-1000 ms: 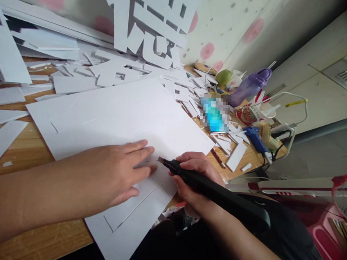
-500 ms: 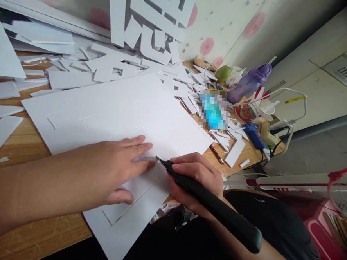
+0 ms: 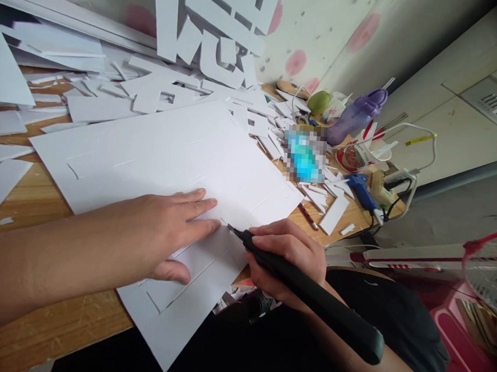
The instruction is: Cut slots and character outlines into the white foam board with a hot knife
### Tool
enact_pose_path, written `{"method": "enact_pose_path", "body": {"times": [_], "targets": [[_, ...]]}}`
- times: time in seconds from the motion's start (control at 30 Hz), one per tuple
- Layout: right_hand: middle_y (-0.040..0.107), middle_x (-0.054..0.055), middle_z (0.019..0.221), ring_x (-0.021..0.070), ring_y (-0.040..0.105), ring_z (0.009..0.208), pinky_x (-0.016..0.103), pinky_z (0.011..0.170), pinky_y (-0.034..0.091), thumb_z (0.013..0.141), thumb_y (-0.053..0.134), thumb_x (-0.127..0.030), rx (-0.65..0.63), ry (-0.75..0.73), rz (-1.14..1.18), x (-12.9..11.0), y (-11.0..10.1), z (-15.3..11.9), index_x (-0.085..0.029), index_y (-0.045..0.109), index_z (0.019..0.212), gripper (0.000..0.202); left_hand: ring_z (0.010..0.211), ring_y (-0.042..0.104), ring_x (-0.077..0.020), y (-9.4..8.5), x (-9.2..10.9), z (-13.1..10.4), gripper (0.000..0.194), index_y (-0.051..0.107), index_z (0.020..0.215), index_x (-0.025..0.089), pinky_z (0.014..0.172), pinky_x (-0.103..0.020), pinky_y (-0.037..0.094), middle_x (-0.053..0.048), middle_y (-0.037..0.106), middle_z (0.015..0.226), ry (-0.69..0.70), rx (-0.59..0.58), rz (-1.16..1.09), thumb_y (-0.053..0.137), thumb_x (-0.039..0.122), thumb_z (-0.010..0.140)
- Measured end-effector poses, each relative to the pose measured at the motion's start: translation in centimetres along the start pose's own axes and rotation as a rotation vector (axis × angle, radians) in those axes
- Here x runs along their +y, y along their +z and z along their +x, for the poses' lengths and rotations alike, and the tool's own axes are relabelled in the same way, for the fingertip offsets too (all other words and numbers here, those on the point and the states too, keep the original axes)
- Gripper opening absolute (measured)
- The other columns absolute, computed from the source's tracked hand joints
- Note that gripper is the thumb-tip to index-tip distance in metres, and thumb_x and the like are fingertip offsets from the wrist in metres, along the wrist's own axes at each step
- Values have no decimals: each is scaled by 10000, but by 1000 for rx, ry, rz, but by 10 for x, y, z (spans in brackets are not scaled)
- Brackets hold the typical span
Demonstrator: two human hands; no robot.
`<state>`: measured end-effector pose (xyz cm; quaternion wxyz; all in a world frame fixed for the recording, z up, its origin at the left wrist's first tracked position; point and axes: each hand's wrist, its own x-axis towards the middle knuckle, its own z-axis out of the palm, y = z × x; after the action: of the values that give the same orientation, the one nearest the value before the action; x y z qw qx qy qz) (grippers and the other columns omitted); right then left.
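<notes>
White board (image 3: 250,158) is lying on the desk (image 3: 92,322), one corner jutting past the near edge. Left hand (image 3: 174,226) is pressing on it, open, thumb spread; right hand (image 3: 289,253), apart, is gripping a black cutter (image 3: 321,305), its blade pointing just beside the left fingertips (image 3: 213,225).

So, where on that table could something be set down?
Bare wood lies between the left forearm, the white sheet and the table edge. A second patch, holding one scrap, lies between sheet and loose strips. Offcuts crowd the sheet's far side.

No legible text: white cut-out (image 3: 219,17) perhaps a Chinese character, cup print (image 3: 354,157) too small.
</notes>
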<state>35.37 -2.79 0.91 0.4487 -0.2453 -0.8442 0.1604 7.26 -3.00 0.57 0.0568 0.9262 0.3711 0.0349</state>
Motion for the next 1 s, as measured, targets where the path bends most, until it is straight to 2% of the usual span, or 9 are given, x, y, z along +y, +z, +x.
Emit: {"method": "enact_pose_path", "body": {"times": [0.1, 0.17, 0.27, 0.37, 0.47, 0.67, 0.87, 1.0], "targets": [[776, 80, 974, 180, 768, 779, 258, 651, 646, 822, 781, -159, -10, 2, -6, -2, -6, -4, -221, 679, 1057, 264, 1493, 471, -393, -8, 6, 2, 859, 577, 1486, 272, 1157, -492, 485, -185, 513, 1615, -47, -53, 0, 884, 521, 722], [777, 78, 967, 182, 771, 781, 261, 653, 649, 825, 774, -156, -20, 13, -11, -4, -11, -6, -223, 680, 1056, 259, 1486, 482, -387, -12, 10, 2, 866, 538, 1520, 303, 1158, -488, 479, -178, 430, 1672, -85, -81, -7, 872, 480, 741], [778, 74, 950, 184, 775, 781, 265, 664, 653, 811, 770, -130, -30, 42, -21, -8, -19, -10, -224, 682, 1054, 276, 1474, 496, -379, -14, 13, 0, 863, 513, 1536, 324, 1163, -484, 468, -163, 355, 1715, -110, -78, -12, 854, 459, 755], [779, 76, 941, 186, 775, 759, 264, 645, 653, 787, 785, -122, -34, 53, -18, -12, -26, -14, -224, 685, 1058, 307, 1464, 501, -392, -12, 9, -2, 850, 523, 1525, 300, 1146, -508, 480, -201, 415, 1673, -51, -34, 3, 835, 503, 761], [781, 77, 932, 188, 774, 735, 257, 612, 650, 769, 794, -116, -36, 45, -21, -14, -31, -18, -224, 685, 1073, 341, 1447, 517, -386, -10, 4, -4, 797, 519, 1517, 296, 1108, -499, 516, -204, 447, 1647, -6, -14, 15, 806, 475, 796], [786, 75, 947, 184, 775, 717, 253, 592, 656, 771, 789, -102, -40, 17, -30, -16, -38, -28, -227, 679, 1098, 367, 1370, 591, -389, -15, 7, -5, 700, 544, 1484, 283, 1090, -507, 529, -186, 448, 1650, -35, -10, -11, 790, 378, 835], [793, 81, 977, 192, 783, 747, 270, 623, 670, 755, 816, -109, -4, 31, -29, -16, -42, -43, -221, 688, 1108, 392, 1384, 579, -373, -19, 12, -5, 652, 542, 1470, 269, 1105, -509, 519, -162, 438, 1657, -54, -21, -8, 735, 239, 848], [780, 55, 912, 198, 774, 755, 296, 640, 668, 799, 789, -137, 102, 107, 1, -14, -41, -43, -250, 699, 1048, 287, 1395, 570, -373, -17, 7, -3, 640, 562, 1468, 283, 1102, -500, 528, -151, 475, 1639, -44, -18, -3, 746, 337, 858]]}}
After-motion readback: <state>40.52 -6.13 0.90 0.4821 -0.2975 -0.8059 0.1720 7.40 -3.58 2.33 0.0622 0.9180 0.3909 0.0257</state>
